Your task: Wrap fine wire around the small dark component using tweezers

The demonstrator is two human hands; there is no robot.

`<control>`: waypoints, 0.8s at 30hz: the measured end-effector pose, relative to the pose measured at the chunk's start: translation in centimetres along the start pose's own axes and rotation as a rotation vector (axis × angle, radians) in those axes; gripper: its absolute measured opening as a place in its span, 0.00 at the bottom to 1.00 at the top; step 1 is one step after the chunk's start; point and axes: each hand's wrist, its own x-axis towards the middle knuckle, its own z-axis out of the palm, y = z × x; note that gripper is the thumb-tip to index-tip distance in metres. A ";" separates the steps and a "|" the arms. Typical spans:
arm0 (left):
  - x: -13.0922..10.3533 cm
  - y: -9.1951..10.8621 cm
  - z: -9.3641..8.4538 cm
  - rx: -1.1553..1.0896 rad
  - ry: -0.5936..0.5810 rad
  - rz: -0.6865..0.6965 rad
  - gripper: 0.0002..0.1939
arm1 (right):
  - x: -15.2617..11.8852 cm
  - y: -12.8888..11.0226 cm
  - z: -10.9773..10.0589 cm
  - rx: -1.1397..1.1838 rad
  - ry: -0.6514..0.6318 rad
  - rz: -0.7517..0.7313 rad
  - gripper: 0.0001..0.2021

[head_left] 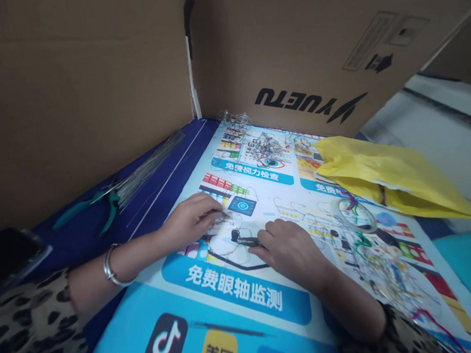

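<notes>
My left hand (192, 218) is closed in a pinch, with thin silvery wire (227, 216) at its fingertips. My right hand (288, 248) is wrapped round a small dark metal tool (249, 242) whose narrow end points at the left hand; most of it is hidden in the fist, so its kind does not show. Both hands are low over a printed poster (252, 289). Bent wire pieces (295, 207) lie just beyond the right hand. A roll of clear tape (355, 216) rests to its right.
Teal-handled pliers (109, 208) and a bundle of straight wires (151, 169) lie at left, near a phone (11, 256). Tangled wire heaps (266, 146) sit at the back. A yellow bag (386, 175) lies at right. Cardboard walls (82, 90) enclose the back.
</notes>
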 end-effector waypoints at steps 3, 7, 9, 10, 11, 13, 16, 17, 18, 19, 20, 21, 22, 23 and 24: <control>-0.1 0.2 -0.3 -0.002 0.018 0.011 0.08 | 0.0 0.1 0.0 0.005 0.000 0.003 0.14; -0.2 0.4 -0.5 0.000 0.014 0.072 0.09 | 0.0 0.0 0.0 0.003 0.013 -0.001 0.14; -0.2 0.5 -0.5 0.008 0.019 0.094 0.09 | 0.0 0.0 0.0 0.001 0.014 -0.003 0.14; -0.1 0.6 -0.5 0.015 0.017 0.096 0.09 | 0.0 0.0 0.0 -0.001 0.011 -0.004 0.14; -0.1 0.6 -0.4 0.024 0.013 0.092 0.10 | 0.0 -0.1 -0.1 -0.004 0.006 -0.005 0.14; 0.0 0.7 -0.3 0.041 0.010 0.075 0.09 | 0.1 -0.1 -0.1 -0.008 -0.001 -0.006 0.14; 0.0 0.7 0.0 0.057 0.000 0.033 0.11 | 0.1 -0.1 -0.2 -0.012 -0.004 -0.004 0.14; 0.0 0.7 0.1 0.059 -0.007 0.020 0.12 | 0.1 -0.2 -0.2 -0.014 -0.003 -0.004 0.14; 0.0 0.7 0.2 0.060 -0.012 0.016 0.12 | 0.1 -0.2 -0.3 -0.017 -0.002 -0.003 0.14; 0.0 0.7 0.2 0.058 -0.020 0.023 0.12 | 0.1 -0.2 -0.3 -0.020 -0.001 -0.003 0.14; 0.0 0.7 0.3 0.051 -0.028 0.043 0.11 | 0.1 -0.2 -0.3 -0.022 -0.002 -0.004 0.15; 0.0 0.7 0.3 0.040 -0.038 0.071 0.09 | 0.1 -0.2 -0.4 -0.024 -0.005 -0.004 0.15; 0.0 0.7 0.2 0.027 -0.047 0.102 0.08 | 0.1 -0.2 -0.4 -0.025 -0.006 -0.003 0.14; 0.0 0.8 0.2 0.014 -0.053 0.130 0.07 | 0.1 -0.2 -0.4 -0.027 -0.010 -0.002 0.14; 0.1 0.8 0.1 0.001 -0.055 0.156 0.07 | 0.1 -0.2 -0.4 -0.029 -0.017 -0.001 0.14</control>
